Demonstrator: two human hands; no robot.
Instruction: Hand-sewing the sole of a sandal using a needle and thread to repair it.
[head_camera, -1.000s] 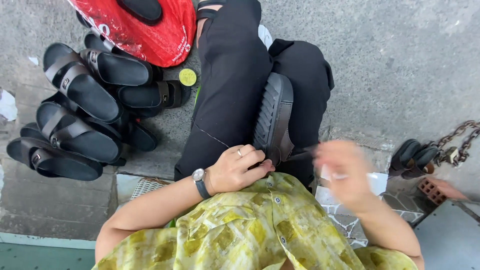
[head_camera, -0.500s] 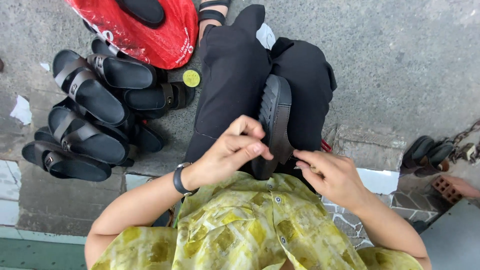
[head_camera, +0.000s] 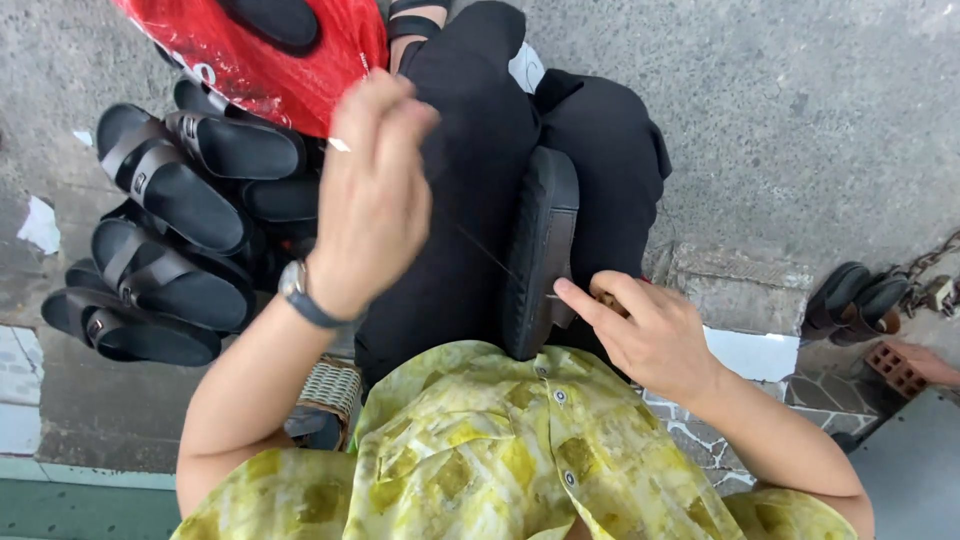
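A black sandal (head_camera: 540, 250) stands on its edge between my knees, against my black trousers (head_camera: 470, 200). My left hand (head_camera: 370, 190), with a watch on the wrist, is raised high above the lap with its fingers pinched on a small pale needle (head_camera: 338, 145). A thin thread (head_camera: 480, 250) runs taut from that hand down to the sandal. My right hand (head_camera: 650, 335) holds the sandal's right side, index finger pressed against it near the sole. I wear a yellow-green patterned shirt (head_camera: 500, 450).
A pile of black sandals (head_camera: 170, 230) lies on the concrete at the left, under a red plastic bag (head_camera: 270, 50). A woven basket (head_camera: 325, 395) sits by my left elbow. At the right are dark sandals (head_camera: 860, 300), a red brick (head_camera: 895, 370) and another person's hand (head_camera: 930, 362).
My left hand has risen from the sandal up and to the left, drawing the thread out. My right hand has come in from the right and settled on the sandal.
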